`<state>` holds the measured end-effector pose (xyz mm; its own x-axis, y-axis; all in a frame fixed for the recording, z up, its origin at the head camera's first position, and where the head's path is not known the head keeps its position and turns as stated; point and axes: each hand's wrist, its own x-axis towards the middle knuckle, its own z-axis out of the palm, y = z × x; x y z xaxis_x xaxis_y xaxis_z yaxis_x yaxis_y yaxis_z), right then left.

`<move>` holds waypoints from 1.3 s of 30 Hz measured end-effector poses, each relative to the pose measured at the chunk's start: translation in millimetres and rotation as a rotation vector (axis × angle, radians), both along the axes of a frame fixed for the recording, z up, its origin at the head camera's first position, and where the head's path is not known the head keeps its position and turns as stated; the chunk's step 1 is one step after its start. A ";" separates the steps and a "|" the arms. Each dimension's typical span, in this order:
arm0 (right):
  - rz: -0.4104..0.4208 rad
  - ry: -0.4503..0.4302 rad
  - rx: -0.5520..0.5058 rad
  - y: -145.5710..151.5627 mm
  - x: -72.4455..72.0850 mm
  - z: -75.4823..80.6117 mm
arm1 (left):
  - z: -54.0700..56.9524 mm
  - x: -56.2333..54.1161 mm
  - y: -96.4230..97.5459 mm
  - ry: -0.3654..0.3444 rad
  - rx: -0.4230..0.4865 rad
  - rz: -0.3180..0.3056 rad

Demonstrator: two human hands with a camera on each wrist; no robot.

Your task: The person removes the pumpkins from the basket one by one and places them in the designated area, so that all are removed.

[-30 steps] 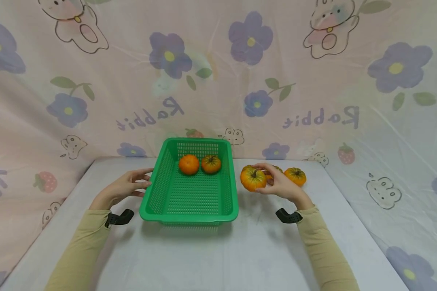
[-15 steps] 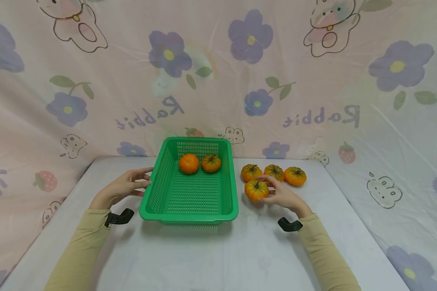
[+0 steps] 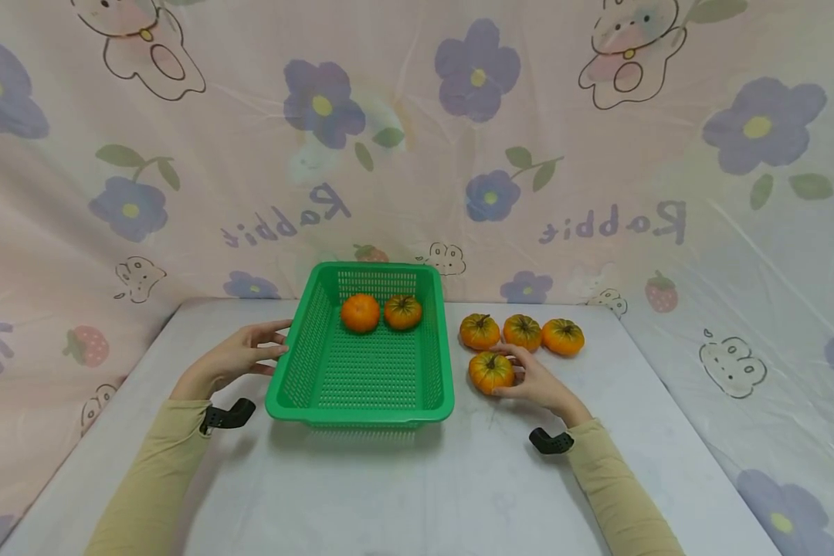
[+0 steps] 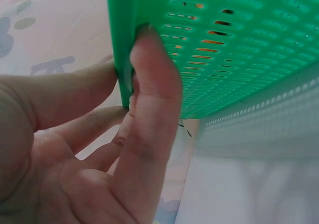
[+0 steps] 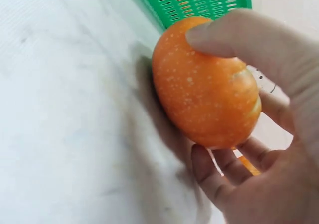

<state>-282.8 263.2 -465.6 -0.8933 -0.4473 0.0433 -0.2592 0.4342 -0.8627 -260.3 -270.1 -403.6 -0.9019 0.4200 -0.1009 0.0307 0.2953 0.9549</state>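
My right hand (image 3: 533, 381) grips a small orange pumpkin (image 3: 491, 374) with greenish ribs and a short stem, low over the table to the right of the basket. In the right wrist view the thumb lies on one side of the pumpkin (image 5: 202, 89) and the fingers on the other. My left hand (image 3: 239, 357) holds the left rim of a green plastic basket (image 3: 361, 415). The left wrist view shows the basket's rim (image 4: 122, 45) pinched between thumb and fingers. Inside the basket, towards its far end, lie a plain orange pumpkin (image 3: 360, 313) and a green-streaked pumpkin (image 3: 403, 312).
Three more small pumpkins stand in a row at the back right: a left one (image 3: 479, 331), a middle one (image 3: 523, 333) and a right one (image 3: 563, 337). The white table (image 3: 417, 494) ends at a patterned cloth (image 3: 403, 170) hanging behind it.
My right hand has brought its pumpkin down and towards me, away from the row at the back, so all three there now show. The left hand and the basket have stayed put.
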 end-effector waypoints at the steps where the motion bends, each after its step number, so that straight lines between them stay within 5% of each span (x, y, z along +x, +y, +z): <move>1: 0.000 -0.001 -0.003 -0.9 2.1 2.4 | -0.3 -0.6 0.3 -0.002 0.001 0.001; 10: 0.004 0.025 0.014 -7.3 17.4 21.9 | -3.9 -4.0 3.9 -0.005 0.023 0.026; 20: -0.048 0.098 0.025 -4.9 6.4 -9.6 | -9.2 0.9 3.3 -0.020 0.041 0.072; 28: -0.041 0.109 -0.004 2.1 11.3 -4.0 | -12.5 3.6 1.5 -0.029 0.070 0.079; 39: -0.058 0.210 -0.075 10.4 12.0 51.9 | -9.0 5.7 1.4 -0.018 0.072 0.064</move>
